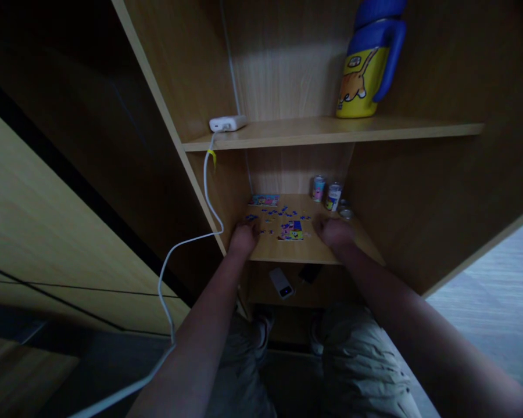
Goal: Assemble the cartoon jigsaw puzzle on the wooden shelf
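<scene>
Nearest, a white cable (113, 397) is run along the left forearm (192, 354) and is seemingly plugged into a white device (227, 123) on the upper shelf (296, 132). Toward the right of that shelf, a blue and yellow bottle (358, 75) is stood upright. On the shelf below (283, 252), a partly built puzzle (293, 231) is laid near the front edge, between the hands. The left hand (244, 237) is rested at the loose pieces by the side wall, the right hand (336, 233) to the right of the puzzle. Both sets of fingers are curled; whether a piece is pinched cannot be told. By appearance, pieces are being sorted and fitted; a matching piece would need to be picked out, turned and pressed to an open edge. Behind the puzzle, loose pieces (285, 209) are scattered. At the back, a picture card (264, 200) is placed on the left and two cans (318, 188) on the right. Reach on the left is narrowed by the side wall (225, 191).
</scene>
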`<state>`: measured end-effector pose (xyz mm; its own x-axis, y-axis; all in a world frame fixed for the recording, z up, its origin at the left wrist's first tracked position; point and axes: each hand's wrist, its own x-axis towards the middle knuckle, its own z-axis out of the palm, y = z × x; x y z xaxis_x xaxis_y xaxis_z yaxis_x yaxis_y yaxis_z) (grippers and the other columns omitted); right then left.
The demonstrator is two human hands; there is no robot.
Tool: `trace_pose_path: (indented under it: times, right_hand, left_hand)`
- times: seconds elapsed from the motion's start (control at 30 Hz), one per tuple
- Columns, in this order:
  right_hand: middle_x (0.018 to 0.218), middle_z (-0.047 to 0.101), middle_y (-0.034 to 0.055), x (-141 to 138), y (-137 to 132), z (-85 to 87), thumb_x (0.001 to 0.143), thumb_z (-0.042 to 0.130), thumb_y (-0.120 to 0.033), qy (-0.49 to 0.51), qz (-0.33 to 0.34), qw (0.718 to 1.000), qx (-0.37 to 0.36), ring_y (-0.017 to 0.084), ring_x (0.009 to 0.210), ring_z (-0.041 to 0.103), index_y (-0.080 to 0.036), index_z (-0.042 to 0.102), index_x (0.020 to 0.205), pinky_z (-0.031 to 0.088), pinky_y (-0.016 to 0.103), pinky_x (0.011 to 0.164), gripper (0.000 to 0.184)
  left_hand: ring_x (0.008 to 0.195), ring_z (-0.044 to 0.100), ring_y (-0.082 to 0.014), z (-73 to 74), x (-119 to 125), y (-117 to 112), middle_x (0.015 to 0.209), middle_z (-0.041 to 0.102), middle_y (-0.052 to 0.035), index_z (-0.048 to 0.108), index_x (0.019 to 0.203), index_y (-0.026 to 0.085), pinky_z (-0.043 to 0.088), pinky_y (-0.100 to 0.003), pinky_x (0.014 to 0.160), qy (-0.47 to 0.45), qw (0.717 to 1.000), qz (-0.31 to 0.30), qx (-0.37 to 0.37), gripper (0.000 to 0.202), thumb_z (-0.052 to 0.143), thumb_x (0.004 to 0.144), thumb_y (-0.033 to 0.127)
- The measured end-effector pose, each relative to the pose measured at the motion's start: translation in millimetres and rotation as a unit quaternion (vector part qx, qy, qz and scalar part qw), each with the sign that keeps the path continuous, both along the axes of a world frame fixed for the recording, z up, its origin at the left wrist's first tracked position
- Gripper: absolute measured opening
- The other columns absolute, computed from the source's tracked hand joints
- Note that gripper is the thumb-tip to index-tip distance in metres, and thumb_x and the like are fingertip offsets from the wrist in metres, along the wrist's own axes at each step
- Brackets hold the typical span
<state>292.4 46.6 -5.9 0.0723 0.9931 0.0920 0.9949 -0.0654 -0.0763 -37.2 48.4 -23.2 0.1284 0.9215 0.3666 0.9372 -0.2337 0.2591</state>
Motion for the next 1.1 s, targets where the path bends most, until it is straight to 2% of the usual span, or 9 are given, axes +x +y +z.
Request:
trace_pose_path:
  times: [0.13,0.2,0.3,0.47,0.6,0.77,0.93,1.1]
  right_hand:
    - [0.118,0.083,0.02,0.1,-2.1,-0.6,0.115,0.028,-0.054,-0.007,0.001,1.0,0.0,0.032,0.109,0.079,-0.017,0.085,0.119,0.06,0.042,0.093,0.068]
    - [0.118,0.083,0.0201,0.4,-3.7,-0.7,0.115,0.029,-0.053,-0.007,0.004,1.0,0.003,0.032,0.109,0.079,-0.017,0.084,0.119,0.06,0.043,0.094,0.067]
    - [0.117,0.082,0.0213,0.9,-5.2,-0.7,0.116,0.031,-0.051,-0.004,0.015,1.0,0.006,0.032,0.107,0.079,-0.017,0.085,0.118,0.059,0.044,0.093,0.064]
    - [0.117,0.082,0.0234,0.5,-6.0,-0.9,0.116,0.031,-0.051,-0.002,0.017,1.0,0.015,0.033,0.106,0.079,-0.013,0.083,0.119,0.058,0.042,0.091,0.065]
    - [0.118,0.082,0.0222,-0.1,-5.8,-1.6,0.116,0.03,-0.052,-0.004,0.008,1.0,0.02,0.032,0.107,0.079,-0.013,0.083,0.119,0.058,0.041,0.092,0.066]
    - [0.117,0.082,0.0206,1.0,-3.5,-2.7,0.115,0.03,-0.053,-0.004,0.008,1.0,0.011,0.032,0.106,0.079,-0.015,0.084,0.116,0.059,0.041,0.092,0.066]
    - [0.113,0.082,0.0218,1.4,-4.3,-4.6,0.116,0.026,-0.056,-0.003,0.01,0.999,0.035,0.034,0.104,0.079,-0.016,0.085,0.115,0.06,0.043,0.089,0.071]
    - [0.113,0.083,0.0202,2.7,-3.6,-5.3,0.116,0.03,-0.05,0.006,0.022,0.999,0.031,0.032,0.104,0.079,-0.016,0.085,0.114,0.059,0.043,0.093,0.064]
  left_hand:
    - [0.123,0.071,-0.0289,-1.5,-2.3,0.3,0.128,0.08,-0.0122,0.08,0.123,0.019,0.052,-0.044,0.117,-0.022,0.998,-0.049,0.016,0.03,0.054,0.108,0.021]
    - [0.131,0.067,-0.0303,-2.4,-3.6,-0.1,0.132,0.079,-0.0116,0.081,0.118,0.021,0.049,-0.048,0.121,-0.032,0.996,-0.081,0.023,0.025,0.06,0.106,0.024]
    - [0.131,0.067,-0.0327,-3.6,-5.6,0.5,0.129,0.079,-0.0125,0.082,0.11,0.021,0.048,-0.052,0.121,-0.046,0.993,-0.105,0.021,0.018,0.068,0.103,0.028]
    - [0.126,0.069,-0.0304,-5.1,-7.9,5.7,0.117,0.082,-0.0093,0.081,0.102,0.023,0.048,-0.051,0.12,-0.068,0.991,-0.114,0.002,0.01,0.072,0.099,0.026]
    - [0.134,0.066,-0.0324,-7.3,-9.1,9.4,0.118,0.081,-0.011,0.079,0.096,0.022,0.047,-0.052,0.121,-0.077,0.991,-0.106,0.004,0.006,0.076,0.096,0.027]
    - [0.131,0.067,-0.0328,-9.9,-10.3,11.7,0.12,0.081,-0.0124,0.078,0.098,0.021,0.047,-0.053,0.121,-0.076,0.993,-0.095,0.008,0.011,0.078,0.096,0.031]
    - [0.13,0.067,-0.0338,-9.7,-8.6,12.3,0.113,0.081,-0.0126,0.077,0.092,0.021,0.048,-0.052,0.119,-0.082,0.993,-0.081,0.006,0.014,0.08,0.095,0.034]
    - [0.124,0.069,-0.0328,-5.1,-6.8,6.9,0.112,0.079,-0.0114,0.075,0.088,0.021,0.049,-0.051,0.117,-0.106,0.991,-0.085,0.014,0.013,0.083,0.092,0.031]
